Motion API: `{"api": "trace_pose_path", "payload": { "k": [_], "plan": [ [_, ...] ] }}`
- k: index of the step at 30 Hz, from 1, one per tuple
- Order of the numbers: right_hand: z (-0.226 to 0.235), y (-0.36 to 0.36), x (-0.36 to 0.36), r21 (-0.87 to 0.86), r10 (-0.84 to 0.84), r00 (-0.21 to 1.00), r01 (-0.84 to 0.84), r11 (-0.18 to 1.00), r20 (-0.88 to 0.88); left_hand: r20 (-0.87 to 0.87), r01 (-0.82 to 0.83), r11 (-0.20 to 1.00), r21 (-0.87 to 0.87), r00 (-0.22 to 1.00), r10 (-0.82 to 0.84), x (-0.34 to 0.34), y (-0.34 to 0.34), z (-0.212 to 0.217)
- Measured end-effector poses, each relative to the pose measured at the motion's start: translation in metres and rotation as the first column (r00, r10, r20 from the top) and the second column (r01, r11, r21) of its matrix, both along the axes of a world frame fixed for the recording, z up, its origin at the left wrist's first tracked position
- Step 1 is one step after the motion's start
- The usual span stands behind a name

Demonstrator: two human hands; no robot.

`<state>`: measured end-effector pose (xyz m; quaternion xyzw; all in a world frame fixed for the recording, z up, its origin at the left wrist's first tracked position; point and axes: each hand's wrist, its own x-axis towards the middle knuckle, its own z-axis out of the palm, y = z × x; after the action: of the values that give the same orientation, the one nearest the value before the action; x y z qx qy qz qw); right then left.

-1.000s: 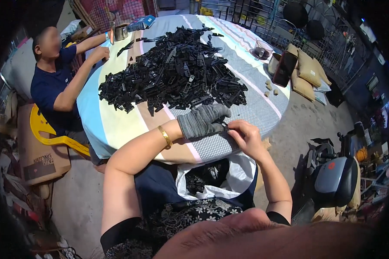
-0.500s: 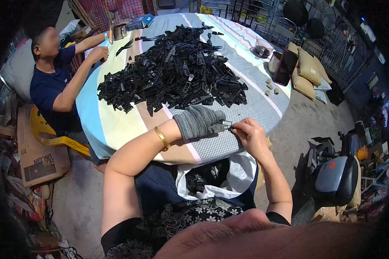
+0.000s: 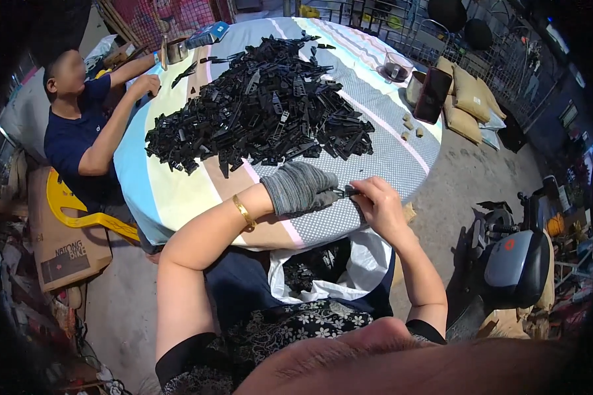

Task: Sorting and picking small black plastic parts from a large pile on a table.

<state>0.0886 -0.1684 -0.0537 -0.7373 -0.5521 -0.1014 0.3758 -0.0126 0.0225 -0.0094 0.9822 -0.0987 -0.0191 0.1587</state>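
Note:
A heap of small black plastic parts [image 3: 270, 108] covers the middle of the round table. My left hand [image 3: 302, 188], in a grey knitted glove, is closed in front of the heap near the table's front edge. Between its fingertips and those of my bare right hand [image 3: 377, 203] is a small black plastic part [image 3: 346, 191], pinched from both sides. The part is too small to make out its exact shape. Below the edge, at my lap, a white sack [image 3: 369, 266] stands open with black parts inside.
A striped and dotted cloth [image 3: 178, 187] covers the table. At the far left sits a co-worker [image 3: 79, 125], hands at the edge by a metal mug [image 3: 176, 51]. Right: a glass bowl [image 3: 396, 69], a phone [image 3: 433, 95], small tan pieces [image 3: 407, 124]. A scooter [image 3: 510, 270] stands right.
The fingertips of both hands have come slightly closer together around the small part, which has turned a little. The view has shifted slightly; the heap looks the same.

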Motion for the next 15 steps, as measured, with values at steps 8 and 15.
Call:
{"api": "trace_pose_path", "payload": {
  "k": [8,15],
  "plan": [
    [-0.007,0.0007,0.0043,0.033,-0.014,1.0,0.013,0.999,0.022,0.057,-0.001,0.999,0.035,0.998,-0.001,0.0016,-0.0048,0.0001],
    [-0.008,-0.0003,0.0032,0.037,-0.012,1.0,0.011,0.999,0.021,0.067,-0.02,1.0,0.015,0.998,0.019,0.0004,-0.006,0.0017]
  ]
}}
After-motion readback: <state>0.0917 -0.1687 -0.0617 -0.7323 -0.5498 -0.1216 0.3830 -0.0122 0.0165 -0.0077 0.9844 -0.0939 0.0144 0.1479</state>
